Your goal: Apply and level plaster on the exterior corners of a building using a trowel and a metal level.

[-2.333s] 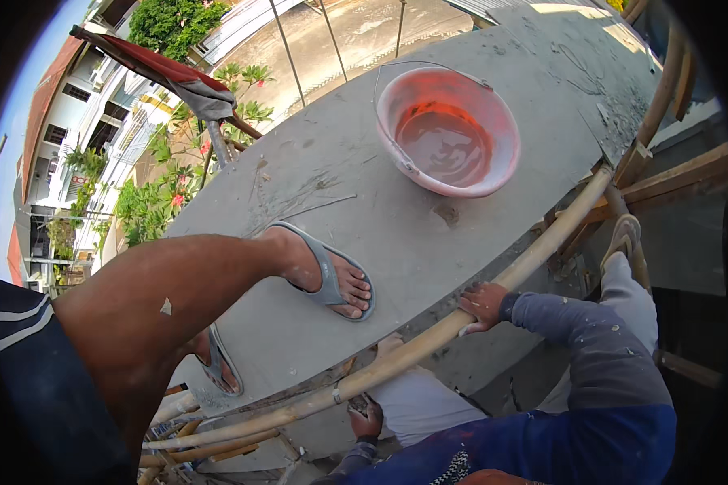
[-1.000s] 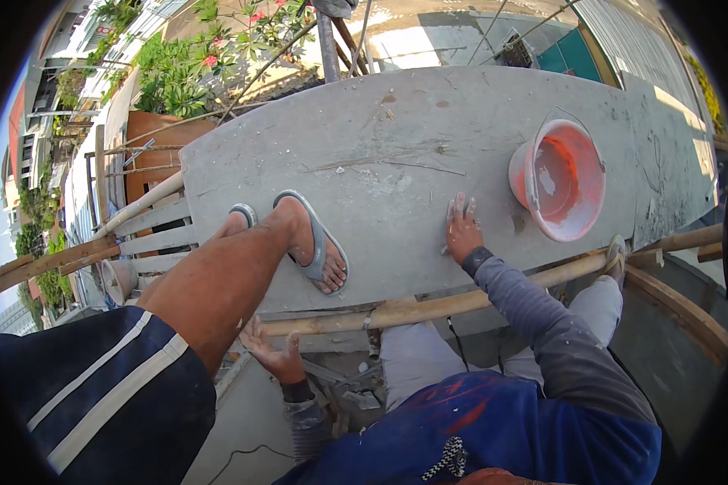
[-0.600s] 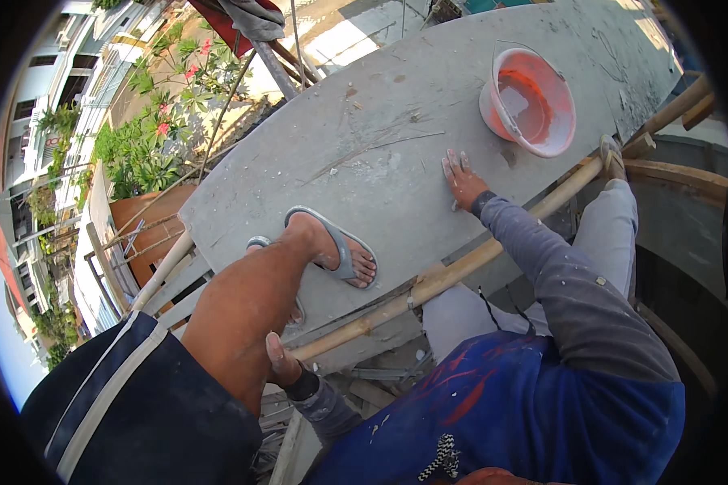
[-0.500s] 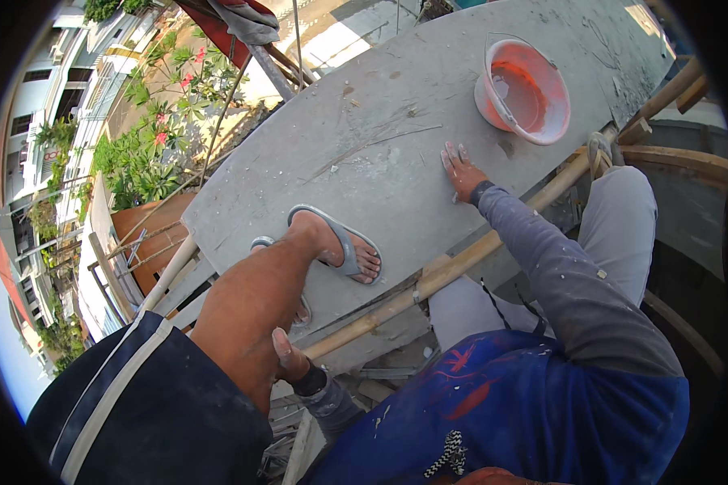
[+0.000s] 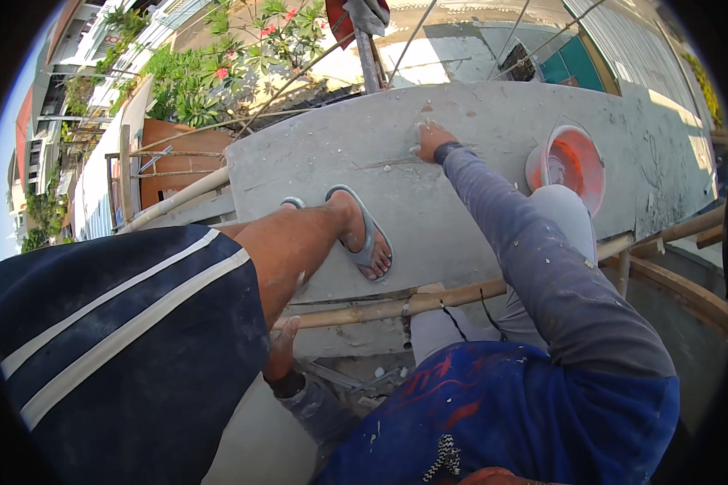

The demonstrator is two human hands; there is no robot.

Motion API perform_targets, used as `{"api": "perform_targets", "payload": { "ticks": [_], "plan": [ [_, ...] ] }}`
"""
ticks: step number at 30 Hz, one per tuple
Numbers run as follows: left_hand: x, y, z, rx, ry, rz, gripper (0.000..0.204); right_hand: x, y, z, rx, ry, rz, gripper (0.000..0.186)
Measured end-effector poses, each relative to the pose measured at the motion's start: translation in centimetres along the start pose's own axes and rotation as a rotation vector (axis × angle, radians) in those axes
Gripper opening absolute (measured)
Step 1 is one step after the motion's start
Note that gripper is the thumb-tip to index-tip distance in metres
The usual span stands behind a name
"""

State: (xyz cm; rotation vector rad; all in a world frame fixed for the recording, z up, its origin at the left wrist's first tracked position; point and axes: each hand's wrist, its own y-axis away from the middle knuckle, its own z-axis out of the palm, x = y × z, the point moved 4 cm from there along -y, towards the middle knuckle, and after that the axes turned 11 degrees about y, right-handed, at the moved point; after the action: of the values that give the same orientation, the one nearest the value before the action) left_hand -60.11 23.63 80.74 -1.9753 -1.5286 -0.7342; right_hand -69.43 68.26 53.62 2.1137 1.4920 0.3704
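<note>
My right hand [image 5: 434,141] reaches down to the grey cement slab [image 5: 461,250], fingers bent and apart, with whitish dust on the tips. No object shows in it. My left hand [image 5: 281,349] is low, beside a co-worker's bare leg [image 5: 287,250] and close to a bamboo pole [image 5: 356,314]. One finger sticks up; the others are partly hidden behind the leg and shorts. To the right of my right arm stands a pink bucket [image 5: 594,186] with grey mix and a wire handle; my grey-trousered knee [image 5: 565,212] covers part of it.
A co-worker in dark striped shorts [image 5: 137,323] stands close on my left, a sandaled foot [image 5: 368,238] on the slab. Bamboo and wood framing [image 5: 671,287] runs along the near edge and right side. Beyond the far edge lie flowering plants [image 5: 210,77] at lower level.
My right hand has moved from flat on the slab near the bucket to farther out and left, fingers now bent. My view has turned, and my knee now overlaps the bucket.
</note>
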Motion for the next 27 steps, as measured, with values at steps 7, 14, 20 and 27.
{"api": "perform_targets", "payload": {
  "ticks": [7, 14, 20, 27],
  "plan": [
    [12.2, 7.7, -23.2, 0.957, 0.673, 0.416, 0.035, -1.9, -4.6, -3.1, 0.095, 0.307, -0.162, 0.106],
    [12.3, 2.3, -27.4, 1.160, 0.096, 0.322, 0.036, -1.0, -9.6, -5.5, 0.095, 0.314, -0.149, 0.128],
    [13.3, 1.2, -28.9, 1.225, -0.189, 0.268, 0.033, 0.6, -9.5, -5.9, 0.119, 0.205, -0.217, 0.127],
    [15.1, 2.4, -29.0, 1.275, -0.576, 0.255, 0.031, 1.3, -9.6, -6.2, 0.094, 0.195, -0.316, 0.120]
  ]
}}
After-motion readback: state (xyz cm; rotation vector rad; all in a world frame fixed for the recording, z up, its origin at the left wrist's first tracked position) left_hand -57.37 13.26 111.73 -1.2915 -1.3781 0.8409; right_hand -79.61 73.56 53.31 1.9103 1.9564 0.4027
